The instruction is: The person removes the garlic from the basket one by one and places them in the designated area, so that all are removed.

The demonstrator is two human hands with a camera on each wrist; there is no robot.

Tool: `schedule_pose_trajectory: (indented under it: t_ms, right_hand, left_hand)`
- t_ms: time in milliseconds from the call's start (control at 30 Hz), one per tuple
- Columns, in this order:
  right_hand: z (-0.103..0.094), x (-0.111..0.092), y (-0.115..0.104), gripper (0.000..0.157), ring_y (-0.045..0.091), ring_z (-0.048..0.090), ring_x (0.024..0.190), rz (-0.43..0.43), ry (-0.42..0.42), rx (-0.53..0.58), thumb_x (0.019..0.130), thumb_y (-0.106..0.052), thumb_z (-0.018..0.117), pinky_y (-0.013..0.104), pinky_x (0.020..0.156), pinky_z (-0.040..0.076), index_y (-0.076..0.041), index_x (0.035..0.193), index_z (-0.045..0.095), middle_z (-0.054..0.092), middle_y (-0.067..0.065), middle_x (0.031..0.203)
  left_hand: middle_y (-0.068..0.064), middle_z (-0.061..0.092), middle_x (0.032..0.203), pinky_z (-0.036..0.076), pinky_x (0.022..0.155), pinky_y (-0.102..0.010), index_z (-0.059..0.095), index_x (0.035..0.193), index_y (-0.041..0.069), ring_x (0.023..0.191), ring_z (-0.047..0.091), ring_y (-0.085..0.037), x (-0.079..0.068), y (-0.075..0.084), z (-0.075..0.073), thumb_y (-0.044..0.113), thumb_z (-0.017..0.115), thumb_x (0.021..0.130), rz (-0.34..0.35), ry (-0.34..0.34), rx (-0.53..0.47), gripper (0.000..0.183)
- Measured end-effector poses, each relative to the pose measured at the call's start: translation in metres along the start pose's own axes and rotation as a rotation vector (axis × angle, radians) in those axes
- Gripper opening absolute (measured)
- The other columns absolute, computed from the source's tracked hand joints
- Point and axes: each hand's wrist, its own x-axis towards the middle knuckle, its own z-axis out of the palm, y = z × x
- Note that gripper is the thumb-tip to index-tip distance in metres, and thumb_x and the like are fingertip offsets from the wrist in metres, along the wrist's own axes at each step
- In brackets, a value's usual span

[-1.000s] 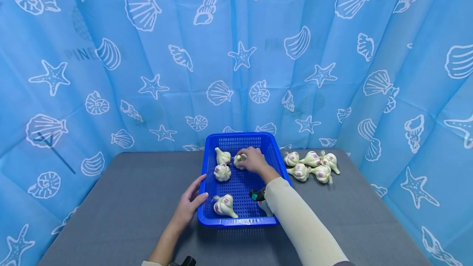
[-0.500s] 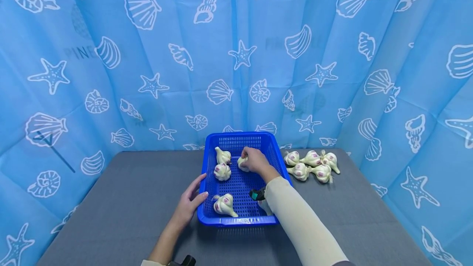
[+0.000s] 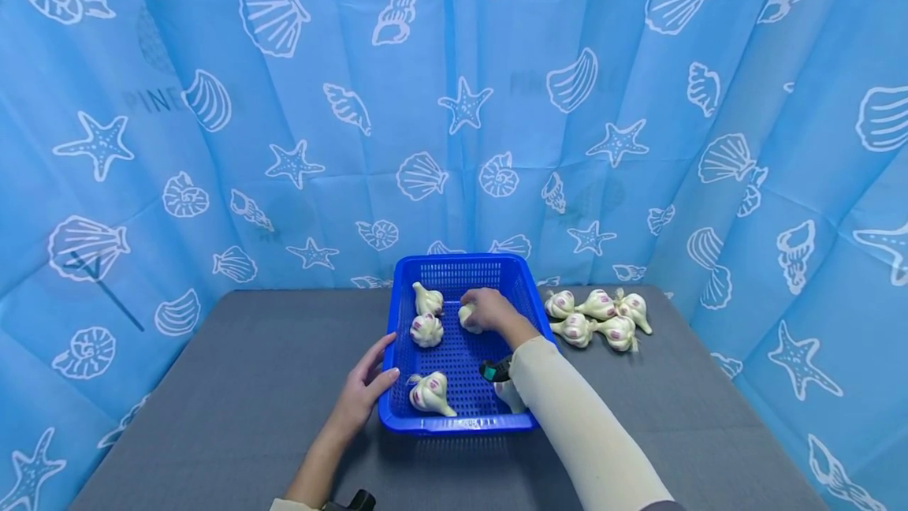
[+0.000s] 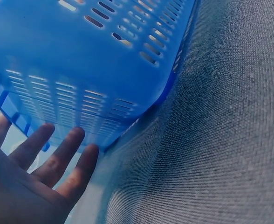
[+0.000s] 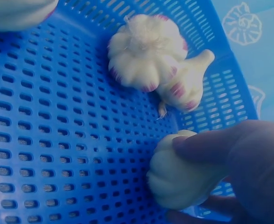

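My right hand [image 3: 493,311] is inside the blue plastic basket [image 3: 521,282], thumb and fingers gripping a garlic bulb [image 5: 179,172] low over the basket's floor. Beside it, along the left wall, two garlic bulbs sit together: one with its stem up [image 3: 428,301] and one with its base facing up [image 3: 426,331]. Another garlic bulb [image 3: 430,395] lies at the front left. At the front right, a garlic bulb [image 3: 507,396] is partly covered by my right sleeve. My left hand [image 3: 362,393] rests against the basket's left side, its fingers extended along the slotted wall in the left wrist view.
Several garlic bulbs [image 3: 598,305] lie in two rows on the grey cloth-covered table [image 3: 284,369], right of the basket. A blue curtain [image 3: 454,203] with white shell prints hangs behind the table and along its sides.
My right hand has turned the garlic bulb and shifted it slightly right and toward me; its stem showed earlier. My left hand has kept its place at the basket.
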Motion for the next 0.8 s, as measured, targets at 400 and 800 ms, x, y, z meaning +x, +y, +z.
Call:
schedule_pose_trajectory:
  t_ms: [400, 800]
  right_hand:
    - [-0.017, -0.012, 0.003, 0.043, 0.027, 0.056, 0.113, -0.087, -0.093, -0.055, 0.084, -0.009, 0.075, 0.040, 0.088, 0.048, -0.009, 0.125, 0.063, 0.061, 0.011, 0.126]
    - [-0.049, -0.027, 0.002, 0.037, 0.024, 0.058, 0.099, -0.182, -0.058, -0.038, 0.084, -0.009, 0.075, 0.036, 0.077, 0.049, -0.012, 0.120, 0.065, 0.064, 0.010, 0.118]
  left_hand:
    - [-0.024, 0.041, 0.146, 0.044, 0.095, -0.059, 0.042, 0.148, 0.018, 0.122, 0.049, -0.045, 0.001, -0.004, 0.000, 0.017, 0.056, 0.098, 0.016, -0.003, -0.014, 0.052]
    - [-0.024, 0.041, 0.146, 0.046, 0.092, -0.058, 0.040, 0.149, 0.016, 0.121, 0.051, -0.044, 0.002, -0.005, 0.001, 0.017, 0.055, 0.098, 0.020, 0.000, -0.022, 0.053]
